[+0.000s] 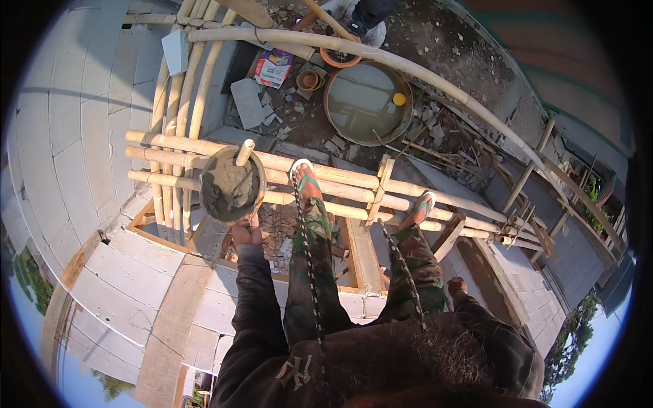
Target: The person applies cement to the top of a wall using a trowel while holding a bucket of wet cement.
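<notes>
A round bucket (232, 182) of wet grey mortar rests on the bamboo poles at the left, an upright pole end poking up by its far rim. My left hand (249, 232) is closed on the near side of this bucket; part of its fingers is hidden against it. Beside my right thigh, my right hand (457, 286) shows only in small part, near a wooden plank and the block wall. Its fingers are too hidden to read. My feet, in green-strapped sandals (305, 175), stand apart on the bamboo poles (347, 191).
Below, a large round tub (367, 102) of murky water holds a yellow container (399, 99). A person in a dark cap (373, 12) bends over an orange bucket (340, 58). A long curved bamboo pole (435, 80) crosses ahead. A pale block wall (102, 122) rises at left.
</notes>
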`<act>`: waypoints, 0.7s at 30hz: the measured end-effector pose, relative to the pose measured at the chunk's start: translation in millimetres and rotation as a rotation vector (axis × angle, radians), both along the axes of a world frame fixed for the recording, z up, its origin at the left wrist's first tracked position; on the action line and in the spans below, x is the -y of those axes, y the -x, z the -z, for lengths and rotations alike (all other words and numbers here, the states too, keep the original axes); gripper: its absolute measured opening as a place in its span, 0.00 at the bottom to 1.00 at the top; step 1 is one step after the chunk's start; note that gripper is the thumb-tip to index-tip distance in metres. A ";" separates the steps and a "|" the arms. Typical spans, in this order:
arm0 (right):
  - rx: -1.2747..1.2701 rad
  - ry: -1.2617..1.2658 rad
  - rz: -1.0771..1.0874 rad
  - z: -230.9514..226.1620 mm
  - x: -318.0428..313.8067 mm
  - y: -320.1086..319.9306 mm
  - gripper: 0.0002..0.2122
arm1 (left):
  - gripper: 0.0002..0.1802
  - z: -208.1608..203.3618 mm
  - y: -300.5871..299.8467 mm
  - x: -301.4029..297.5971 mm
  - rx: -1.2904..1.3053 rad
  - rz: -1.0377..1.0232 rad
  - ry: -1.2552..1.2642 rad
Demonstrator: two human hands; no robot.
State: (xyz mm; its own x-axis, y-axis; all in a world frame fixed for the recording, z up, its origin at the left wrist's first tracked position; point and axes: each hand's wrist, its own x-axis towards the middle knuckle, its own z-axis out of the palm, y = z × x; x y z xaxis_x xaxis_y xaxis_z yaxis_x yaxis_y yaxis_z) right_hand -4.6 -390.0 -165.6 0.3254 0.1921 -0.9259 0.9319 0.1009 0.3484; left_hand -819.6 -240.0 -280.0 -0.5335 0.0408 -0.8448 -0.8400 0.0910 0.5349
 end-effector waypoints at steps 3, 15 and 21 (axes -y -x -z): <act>-0.151 -0.063 0.014 -6.5 36.8 29.0 0.14 | 0.14 13.5 -3.4 31.7 -0.038 0.491 -0.295; -0.431 -0.982 1.411 -13.3 -47.8 51.8 0.11 | 0.24 -145.6 -239.3 -73.9 0.191 0.821 -0.322; -0.665 -1.160 1.674 -125.5 -116.1 36.3 0.09 | 0.24 -232.7 -374.6 -110.7 0.139 1.067 -0.270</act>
